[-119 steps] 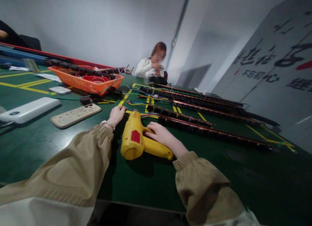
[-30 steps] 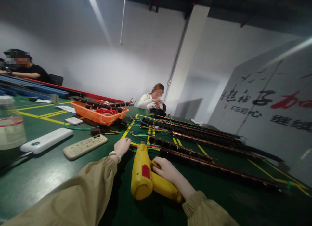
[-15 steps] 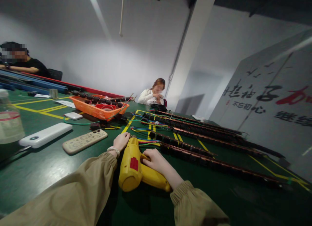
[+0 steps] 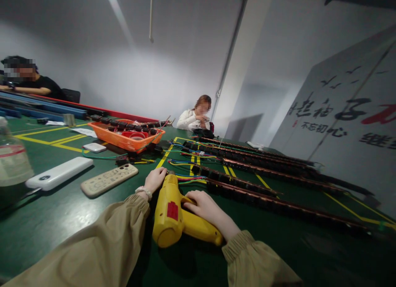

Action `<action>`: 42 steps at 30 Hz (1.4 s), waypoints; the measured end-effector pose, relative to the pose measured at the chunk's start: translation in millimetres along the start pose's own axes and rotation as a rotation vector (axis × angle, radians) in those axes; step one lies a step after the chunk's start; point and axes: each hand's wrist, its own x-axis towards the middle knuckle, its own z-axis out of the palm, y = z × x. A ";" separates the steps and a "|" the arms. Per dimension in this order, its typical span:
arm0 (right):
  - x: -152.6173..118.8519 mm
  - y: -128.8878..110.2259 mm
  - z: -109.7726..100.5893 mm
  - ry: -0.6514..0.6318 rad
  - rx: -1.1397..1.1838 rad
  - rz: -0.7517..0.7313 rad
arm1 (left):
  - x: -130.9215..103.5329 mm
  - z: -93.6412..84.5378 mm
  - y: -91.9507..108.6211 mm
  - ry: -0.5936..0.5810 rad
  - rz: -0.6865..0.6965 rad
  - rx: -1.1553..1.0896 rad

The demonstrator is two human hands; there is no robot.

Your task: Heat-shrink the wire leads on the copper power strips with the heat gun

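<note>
A yellow heat gun (image 4: 168, 208) with a red label is at the centre, its nozzle end pointing away from me toward the wires. My right hand (image 4: 202, 202) is closed round its handle, fingers near the trigger. Beside the nozzle, on the left, my left hand (image 4: 155, 180) has its fingers bent together; the fingertips are partly hidden by the gun, so what they pinch does not show. Just beyond the nozzle, coloured wires (image 4: 192, 179) run out of a long dark strip with copper edges (image 4: 247, 194) lying to the right.
More strips (image 4: 269, 169) lie farther right. An orange basket (image 4: 123, 142) of dark parts stands at the back left. A beige remote control (image 4: 108, 180), white power bank (image 4: 60, 171), small white case (image 4: 94, 148) and bottle (image 4: 14, 163) are on the left. Two other people sit beyond the table.
The view has shifted slightly, and most things appear a little farther right. Both hands keep the same places relative to the heat gun.
</note>
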 end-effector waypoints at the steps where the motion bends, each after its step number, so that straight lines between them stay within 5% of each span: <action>1: -1.1 -0.1 -0.7 -0.005 0.017 0.007 | 0.3 0.4 -0.2 0.004 0.000 -0.003; 24: -70.3 33.8 -30.9 -0.018 0.036 0.237 | 2.8 4.8 -5.8 0.062 0.017 -0.159; 34: -68.6 30.2 -32.2 -0.030 0.074 0.254 | -4.4 2.9 3.4 0.229 0.105 -0.092; 42: -62.5 21.1 -26.1 -0.012 0.145 0.273 | -2.8 4.7 1.3 0.210 0.077 -0.111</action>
